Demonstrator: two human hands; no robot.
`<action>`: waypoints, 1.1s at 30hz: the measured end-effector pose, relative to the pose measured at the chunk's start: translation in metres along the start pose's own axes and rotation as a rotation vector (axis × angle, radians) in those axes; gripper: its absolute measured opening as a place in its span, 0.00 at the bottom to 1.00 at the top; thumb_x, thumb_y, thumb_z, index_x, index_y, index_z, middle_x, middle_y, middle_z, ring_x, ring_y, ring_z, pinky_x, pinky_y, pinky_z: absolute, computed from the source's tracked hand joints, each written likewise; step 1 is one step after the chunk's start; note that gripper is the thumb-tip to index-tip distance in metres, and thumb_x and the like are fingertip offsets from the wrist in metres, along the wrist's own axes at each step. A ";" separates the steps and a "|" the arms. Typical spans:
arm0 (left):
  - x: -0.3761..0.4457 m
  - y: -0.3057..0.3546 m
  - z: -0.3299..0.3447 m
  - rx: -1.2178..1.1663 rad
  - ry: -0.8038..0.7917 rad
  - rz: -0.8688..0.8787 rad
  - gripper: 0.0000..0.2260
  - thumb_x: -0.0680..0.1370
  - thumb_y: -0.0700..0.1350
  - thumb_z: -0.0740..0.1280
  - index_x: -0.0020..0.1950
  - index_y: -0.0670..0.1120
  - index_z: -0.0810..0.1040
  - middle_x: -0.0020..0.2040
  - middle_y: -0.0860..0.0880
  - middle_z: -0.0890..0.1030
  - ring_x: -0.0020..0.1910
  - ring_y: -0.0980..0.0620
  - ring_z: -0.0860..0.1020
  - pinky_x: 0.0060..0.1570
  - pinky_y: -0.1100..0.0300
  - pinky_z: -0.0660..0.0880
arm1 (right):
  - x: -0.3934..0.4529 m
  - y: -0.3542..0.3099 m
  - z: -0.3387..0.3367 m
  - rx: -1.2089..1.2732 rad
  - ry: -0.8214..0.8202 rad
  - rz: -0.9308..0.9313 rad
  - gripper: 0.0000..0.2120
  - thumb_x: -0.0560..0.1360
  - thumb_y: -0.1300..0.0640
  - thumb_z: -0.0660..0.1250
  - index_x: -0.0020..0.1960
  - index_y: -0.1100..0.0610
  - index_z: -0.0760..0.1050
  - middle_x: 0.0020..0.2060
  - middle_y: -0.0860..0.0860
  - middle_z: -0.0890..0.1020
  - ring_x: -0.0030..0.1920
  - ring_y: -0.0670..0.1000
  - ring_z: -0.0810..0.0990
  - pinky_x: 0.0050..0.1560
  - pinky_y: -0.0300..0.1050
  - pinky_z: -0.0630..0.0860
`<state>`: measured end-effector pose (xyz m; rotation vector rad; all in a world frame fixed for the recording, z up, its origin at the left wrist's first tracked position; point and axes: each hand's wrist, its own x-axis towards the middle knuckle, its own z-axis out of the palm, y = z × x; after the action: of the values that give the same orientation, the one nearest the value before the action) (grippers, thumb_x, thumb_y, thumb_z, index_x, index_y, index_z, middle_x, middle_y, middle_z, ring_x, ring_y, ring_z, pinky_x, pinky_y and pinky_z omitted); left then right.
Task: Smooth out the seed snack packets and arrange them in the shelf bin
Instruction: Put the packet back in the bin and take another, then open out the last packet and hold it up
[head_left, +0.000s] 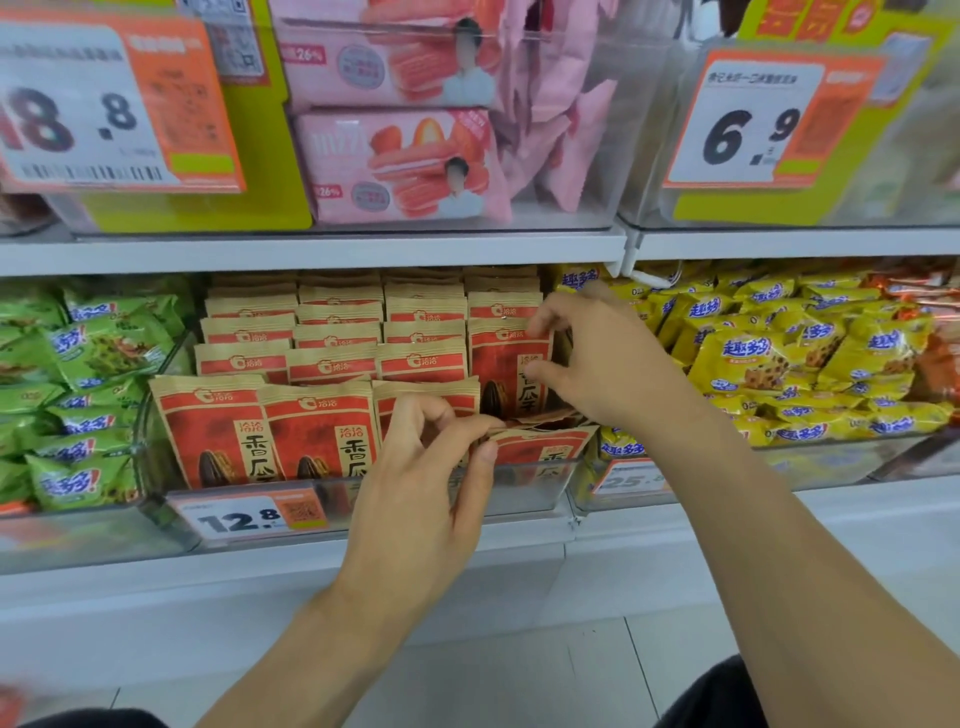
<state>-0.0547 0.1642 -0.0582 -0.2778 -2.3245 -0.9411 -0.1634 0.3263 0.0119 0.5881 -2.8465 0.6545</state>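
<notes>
nearest the lens, lower centre of the frame, i see the left hand (423, 467) with thumb and fingers pinched narrow on the top edge of the front packet (545, 447). that packet sits low and slumped at the front right of the clear shelf bin (519, 493), its top seam roughly level across the frame, running left to right. it lies directly at the left fingertips and just below the right hand.

a little further in, right of centre, the right hand (587, 353) reaches over the bin. its thumb and fingers are curled onto the upper right edge of an upright packet (506, 364) in the rightmost column; i judge it a light pinch, though the contact is partly hidden by the fingers.

between the two hands a crumpled packet edge (540, 415) lies nearly flat. i cannot tell whether it belongs to the slumped packet or is a separate one.

judgement: the rightmost column is the unfinished one. the left hand is nearer the slumped packet and would have to lift it upward to stand it, while the right holds the row behind clear.

left of this, three columns of seed packets (322, 431) stand upright and orderly. a price tag (249, 514) is fixed on the bin front, lower left.

further back, the upper shelf carries pink snack bags (395, 161).
</notes>
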 end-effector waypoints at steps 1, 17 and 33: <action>-0.001 0.001 -0.001 0.003 -0.009 -0.004 0.15 0.80 0.51 0.60 0.60 0.47 0.81 0.49 0.57 0.65 0.47 0.61 0.70 0.37 0.75 0.67 | 0.001 -0.002 -0.001 -0.008 0.001 -0.003 0.22 0.72 0.51 0.76 0.63 0.50 0.74 0.59 0.52 0.73 0.58 0.53 0.78 0.60 0.48 0.74; -0.007 0.015 -0.015 -0.121 0.047 -0.136 0.12 0.79 0.43 0.65 0.62 0.53 0.73 0.51 0.62 0.67 0.44 0.59 0.73 0.37 0.72 0.70 | -0.035 0.006 -0.031 0.177 0.283 -0.189 0.03 0.77 0.58 0.72 0.47 0.51 0.82 0.39 0.38 0.77 0.40 0.36 0.74 0.43 0.28 0.68; -0.047 0.029 -0.071 -0.888 0.012 -0.601 0.17 0.77 0.55 0.58 0.51 0.47 0.83 0.46 0.44 0.84 0.43 0.45 0.81 0.41 0.55 0.78 | -0.102 -0.043 -0.036 0.900 -0.094 -0.081 0.05 0.74 0.62 0.71 0.48 0.55 0.78 0.38 0.51 0.85 0.38 0.49 0.84 0.36 0.38 0.78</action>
<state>0.0266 0.1377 -0.0304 0.1010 -1.8471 -2.2330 -0.0506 0.3412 0.0365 0.8396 -2.4517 1.9390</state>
